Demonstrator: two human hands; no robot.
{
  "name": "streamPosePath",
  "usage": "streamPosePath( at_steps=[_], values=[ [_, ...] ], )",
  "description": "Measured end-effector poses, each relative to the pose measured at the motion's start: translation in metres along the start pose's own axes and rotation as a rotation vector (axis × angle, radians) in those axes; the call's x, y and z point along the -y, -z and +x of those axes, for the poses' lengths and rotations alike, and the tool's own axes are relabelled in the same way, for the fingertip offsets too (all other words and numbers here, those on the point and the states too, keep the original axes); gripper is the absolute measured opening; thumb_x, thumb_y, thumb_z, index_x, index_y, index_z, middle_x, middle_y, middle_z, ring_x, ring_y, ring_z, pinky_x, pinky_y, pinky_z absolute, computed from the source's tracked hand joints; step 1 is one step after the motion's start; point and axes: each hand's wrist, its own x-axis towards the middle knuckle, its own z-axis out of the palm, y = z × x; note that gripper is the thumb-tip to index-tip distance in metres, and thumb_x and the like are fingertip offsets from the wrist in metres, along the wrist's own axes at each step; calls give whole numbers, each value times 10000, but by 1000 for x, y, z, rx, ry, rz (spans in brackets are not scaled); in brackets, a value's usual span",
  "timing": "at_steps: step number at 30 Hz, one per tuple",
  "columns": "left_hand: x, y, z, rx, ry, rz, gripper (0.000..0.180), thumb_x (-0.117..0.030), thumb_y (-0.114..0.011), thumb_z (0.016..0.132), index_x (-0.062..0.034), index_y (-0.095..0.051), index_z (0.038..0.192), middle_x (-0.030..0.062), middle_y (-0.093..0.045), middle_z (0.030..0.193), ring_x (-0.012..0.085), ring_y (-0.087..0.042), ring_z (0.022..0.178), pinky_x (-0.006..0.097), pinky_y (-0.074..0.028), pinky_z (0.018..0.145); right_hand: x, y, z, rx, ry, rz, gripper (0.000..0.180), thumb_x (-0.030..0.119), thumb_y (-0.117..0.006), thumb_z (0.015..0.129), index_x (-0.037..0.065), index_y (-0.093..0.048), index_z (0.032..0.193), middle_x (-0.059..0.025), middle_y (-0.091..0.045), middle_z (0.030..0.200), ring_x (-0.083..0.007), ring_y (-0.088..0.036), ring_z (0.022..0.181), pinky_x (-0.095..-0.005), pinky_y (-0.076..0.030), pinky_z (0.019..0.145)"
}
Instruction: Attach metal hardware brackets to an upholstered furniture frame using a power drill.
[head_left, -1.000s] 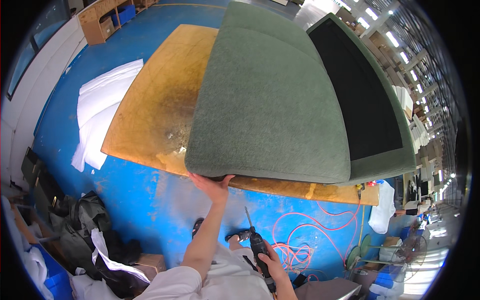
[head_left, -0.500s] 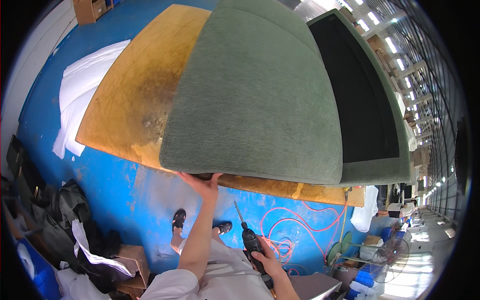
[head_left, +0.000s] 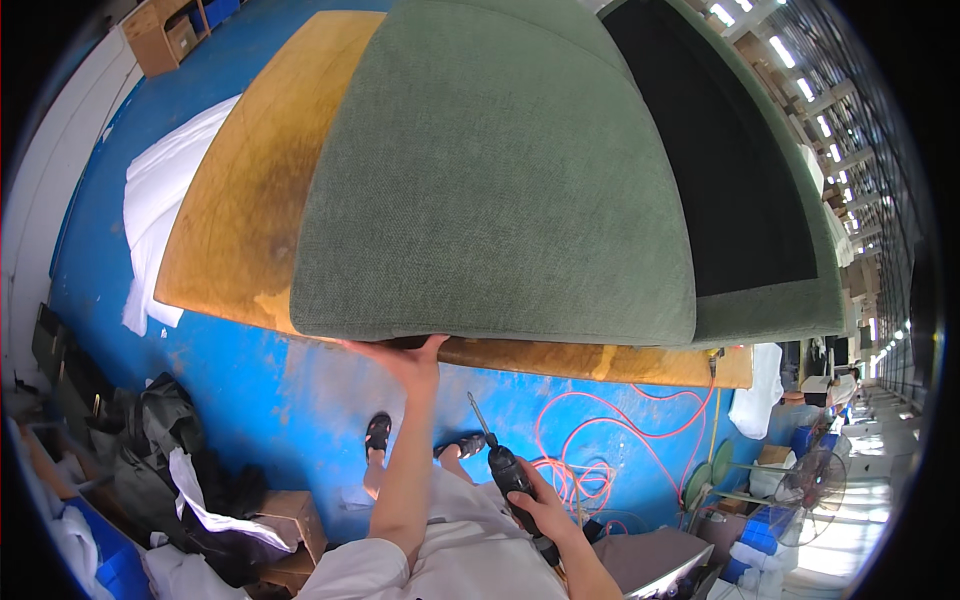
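A large green upholstered sofa section [head_left: 490, 180] rests on a worn tan work table [head_left: 235, 225]. My left hand [head_left: 405, 362] grips the near lower edge of the section, thumb and fingers apart, with fingertips hidden under the fabric. A dark gap shows beside the thumb. Wrapped round a black power screwdriver [head_left: 507, 475], my right hand [head_left: 538, 505] is held low in front of my body. The long bit points up and slightly left, apart from the sofa section. To the right lies a green-edged panel with a black backing [head_left: 730, 170], touching the section.
Coiled red hose [head_left: 580, 480] lies on the blue floor near a standing fan [head_left: 808, 490]. White sheeting [head_left: 165, 220] lies left of the table. Dark fabric [head_left: 165, 420] and a cardboard box [head_left: 290, 520] are at lower left. Another person [head_left: 840, 390] is far right.
The sofa section's near edge has shifted left against the table and looks larger, my left hand still on it. The screwdriver stays low in my right hand. The view has shifted somewhat.
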Motion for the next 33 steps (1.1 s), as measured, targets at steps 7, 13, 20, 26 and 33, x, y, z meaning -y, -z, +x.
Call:
streamPosePath(
  at_steps=[7,13,20,26,33],
  values=[
    [8,3,-1,-46,16,8,1321,-204,-893,770,-69,135,1588,210,66,1656,355,-2,1540,520,-47,1242,-2,-3,-2,16,15,-5,731,155,-687,925,156,-331,1563,-37,-572,890,-110,-537,639,-276,-430,550],
    [22,6,-8,-103,85,-93,1218,-263,-854,822,-29,60,1592,225,4,1661,375,-64,1538,511,-54,1239,-9,-2,-4,-21,23,19,720,154,-692,924,168,-349,1557,-34,-566,898,-108,-529,643,-275,-428,557],
    [23,13,-2,21,-90,129,1224,-287,-812,867,-33,149,1583,217,97,1664,357,4,1546,510,-41,1242,-10,-2,-4,-16,-20,5,721,156,-699,924,170,-352,1555,-39,-572,904,-109,-540,646,-274,-433,560],
    [22,6,-3,55,-141,104,1280,-269,-841,840,-43,179,1580,216,144,1662,345,99,1544,493,23,1238,-6,0,-3,-13,-34,-28,721,164,-701,926,158,-350,1555,-39,-572,915,-107,-545,659,-276,-441,571],
    [24,14,-7,20,-16,-37,1280,-214,-860,817,-51,147,1590,219,164,1659,345,122,1542,509,36,1234,-6,8,0,0,69,-114,725,164,-699,928,141,-342,1559,-41,-579,975,-106,-559,696,-273,-452,595]
  ],
)
